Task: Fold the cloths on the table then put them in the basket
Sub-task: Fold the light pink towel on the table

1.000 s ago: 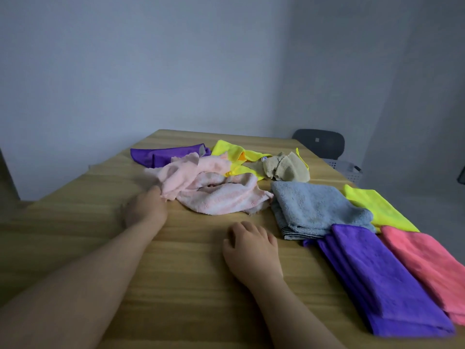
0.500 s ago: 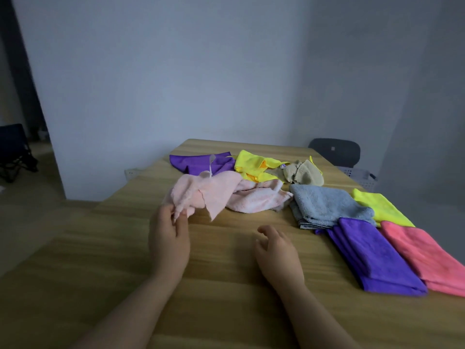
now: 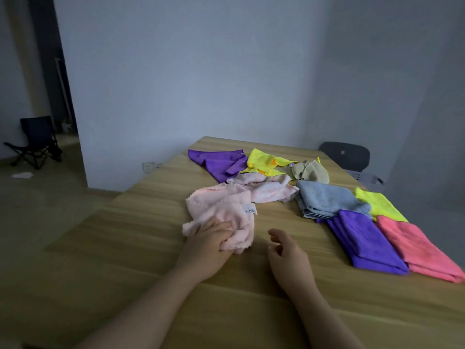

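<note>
My left hand [image 3: 211, 241] grips a crumpled pale pink cloth [image 3: 221, 210] with a white label, near the middle of the wooden table [image 3: 141, 222]. My right hand [image 3: 286, 250] hovers just right of it, fingers loosely curled, holding nothing. A second pale pink cloth [image 3: 266, 188] lies behind. Further back lie unfolded purple [image 3: 216, 162], yellow [image 3: 261, 161] and beige [image 3: 308, 171] cloths. On the right lie folded grey-blue [image 3: 327, 199], lime [image 3: 378, 204], purple [image 3: 364, 240] and coral pink [image 3: 417, 248] cloths. A white basket [image 3: 366, 178] shows past the table's far right edge.
A dark chair [image 3: 344, 154] stands behind the table's far right corner beside the basket. A folding chair [image 3: 35, 142] sits on the floor at far left. Walls close off the back and right. Bare wood lies in front of my hands.
My left hand has pulled the pale pink cloth toward me, away from the pile, and now bunches it on the table. My right hand barely moved. The view tilted up and left.
</note>
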Motion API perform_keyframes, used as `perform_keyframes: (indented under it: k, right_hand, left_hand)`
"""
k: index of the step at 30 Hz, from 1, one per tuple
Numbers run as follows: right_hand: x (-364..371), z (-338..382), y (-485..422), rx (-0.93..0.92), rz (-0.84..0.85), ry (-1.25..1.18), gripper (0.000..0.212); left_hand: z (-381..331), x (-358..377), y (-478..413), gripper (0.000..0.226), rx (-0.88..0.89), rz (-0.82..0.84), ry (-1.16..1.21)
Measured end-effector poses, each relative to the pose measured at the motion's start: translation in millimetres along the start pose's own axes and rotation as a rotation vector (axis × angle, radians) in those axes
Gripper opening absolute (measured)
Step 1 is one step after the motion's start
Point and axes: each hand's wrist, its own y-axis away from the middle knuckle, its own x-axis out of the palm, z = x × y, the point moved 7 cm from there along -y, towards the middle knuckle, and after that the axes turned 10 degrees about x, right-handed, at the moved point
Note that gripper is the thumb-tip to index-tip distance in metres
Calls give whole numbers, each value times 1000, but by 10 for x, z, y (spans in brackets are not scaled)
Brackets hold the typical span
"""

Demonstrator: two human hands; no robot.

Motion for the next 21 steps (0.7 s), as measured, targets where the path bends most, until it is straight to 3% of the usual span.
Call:
perform_keyframes:
  k: [2,4,7,10,14,18,21]
  right_hand:
    - [-3,4,-2,0,11,0,46]
    - [2,4,-18,0,29,-8,50]
    - [55,29,-17,-42,65,64,63]
    - [181,128,-22,-141,107,218,76]
    - [205,178,-151,-152,63,225,55]
    - [89,142,-191,-102,105,-97,20]
    - [15,147,-173,-90,96,-255,31]
  left_hand:
    - [4,-36,28,32,-50,-63,113]
    - [72,-117,51,11,-175,-175,286]
    - [198,-164,93,23,-376,-335,621]
    - [192,-116,113,24,-471,-366,841]
    - [194,25,45,19,-547,-417,1128]
    - [426,-15,25,16,-648,-580,1214]
    - [452,-60,20,16,-615,-551,1151]
